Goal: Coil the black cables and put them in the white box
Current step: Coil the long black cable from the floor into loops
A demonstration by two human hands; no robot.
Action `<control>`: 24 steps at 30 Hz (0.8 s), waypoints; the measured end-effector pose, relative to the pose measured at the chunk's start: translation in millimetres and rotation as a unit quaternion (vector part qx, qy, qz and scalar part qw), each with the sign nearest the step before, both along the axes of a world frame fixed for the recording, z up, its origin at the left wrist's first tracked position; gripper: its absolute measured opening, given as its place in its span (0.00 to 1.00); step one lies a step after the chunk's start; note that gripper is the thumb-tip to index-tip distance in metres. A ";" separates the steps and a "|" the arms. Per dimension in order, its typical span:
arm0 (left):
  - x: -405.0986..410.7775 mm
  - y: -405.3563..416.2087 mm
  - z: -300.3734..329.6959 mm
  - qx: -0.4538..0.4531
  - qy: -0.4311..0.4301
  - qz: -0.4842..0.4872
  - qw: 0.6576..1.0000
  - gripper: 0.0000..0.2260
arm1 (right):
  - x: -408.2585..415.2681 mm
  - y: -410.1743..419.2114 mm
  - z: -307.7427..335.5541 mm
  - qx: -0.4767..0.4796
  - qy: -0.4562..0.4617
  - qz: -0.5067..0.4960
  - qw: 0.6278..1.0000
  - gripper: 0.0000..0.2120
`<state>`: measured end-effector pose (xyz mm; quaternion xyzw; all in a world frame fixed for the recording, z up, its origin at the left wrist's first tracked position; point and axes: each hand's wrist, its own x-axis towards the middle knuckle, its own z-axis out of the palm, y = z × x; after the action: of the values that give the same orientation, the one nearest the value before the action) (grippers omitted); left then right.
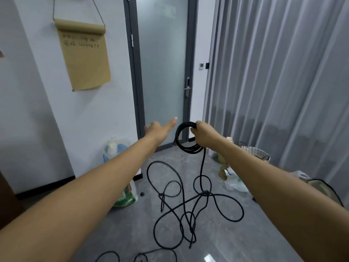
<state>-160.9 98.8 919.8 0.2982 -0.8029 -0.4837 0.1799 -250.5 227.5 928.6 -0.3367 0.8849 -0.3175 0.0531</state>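
Note:
My right hand [203, 136] grips a small coil of black cable [184, 138] held up at chest height in front of the door. From the coil a strand hangs down to a loose tangle of black cable [188, 207] spread on the grey floor. My left hand [160, 129] is stretched out just left of the coil, fingers straight, holding nothing and not touching the cable. More black cable [143, 255] loops along the bottom edge. No white box is visible.
A frosted glass door [162, 72] stands ahead, grey curtains [283, 82] to the right. Plastic bags and a jug [117, 148] sit by the left wall. A wicker basket [256, 153] and bags [234, 181] lie at the right.

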 end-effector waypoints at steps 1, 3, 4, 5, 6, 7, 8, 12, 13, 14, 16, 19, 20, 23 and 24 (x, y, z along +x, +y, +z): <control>-1.4 3.6 3.6 -0.026 0.034 -0.047 0.998 0.37 | 1.1 -0.5 0.8 0.007 0.008 0.005 1.000 0.07; -3.1 12.6 5.5 -0.073 0.047 -0.155 0.984 0.30 | 2.0 -1.2 2.0 0.018 0.019 0.017 1.000 0.09; -3.3 15.2 3.8 -0.094 0.039 -0.190 0.976 0.25 | 2.0 -1.3 2.9 0.017 0.017 0.024 0.999 0.09; -3.9 16.1 1.7 -0.102 0.038 -0.206 0.972 0.21 | 2.1 -0.8 4.5 0.012 0.013 0.030 0.999 0.09; -4.0 15.0 0.1 -0.089 0.047 -0.212 0.972 0.17 | 2.2 0.4 6.7 0.011 0.015 0.038 0.999 0.08; -3.1 14.5 0.0 -0.053 0.061 -0.217 0.973 0.14 | 2.5 2.1 9.2 0.011 0.018 0.048 0.999 0.07; -2.4 14.7 1.0 0.002 0.080 -0.224 0.971 0.13 | 2.1 4.2 11.0 0.006 0.014 0.058 0.998 0.07; -1.7 21.0 5.5 0.269 0.161 -0.253 0.915 0.14 | 1.9 9.4 13.3 -0.038 -0.009 0.083 0.996 0.07; -0.1 22.7 7.2 0.318 0.166 -0.263 0.895 0.14 | 2.5 8.9 12.9 -0.039 -0.006 0.088 0.995 0.07; 2.1 23.6 9.6 0.360 0.164 -0.275 0.876 0.15 | 2.8 7.9 11.4 -0.038 0.001 0.095 0.995 0.08; 5.8 21.2 13.1 0.398 0.147 -0.298 0.855 0.17 | 3.6 5.1 7.4 -0.034 0.009 0.108 0.994 0.08; 10.5 15.4 16.3 0.375 0.119 -0.287 0.874 0.22 | 5.7 0.9 2.1 -0.047 -0.020 0.136 0.989 0.09; 12.0 14.3 17.0 0.361 0.119 -0.273 0.884 0.22 | 7.0 0.5 2.2 -0.050 -0.026 0.141 0.988 0.10; 15.7 10.3 19.3 0.334 0.142 -0.222 0.905 0.20 | 9.3 1.0 3.8 -0.058 -0.032 0.152 0.986 0.14; 16.9 7.7 19.8 0.333 0.152 -0.206 0.907 0.20 | 8.6 2.0 2.1 -0.064 -0.044 0.156 0.985 0.15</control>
<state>-144.0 106.6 939.6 0.0913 -0.6017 -0.7888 0.0860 -241.9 229.5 930.7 -0.4586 0.7963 -0.3759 0.1193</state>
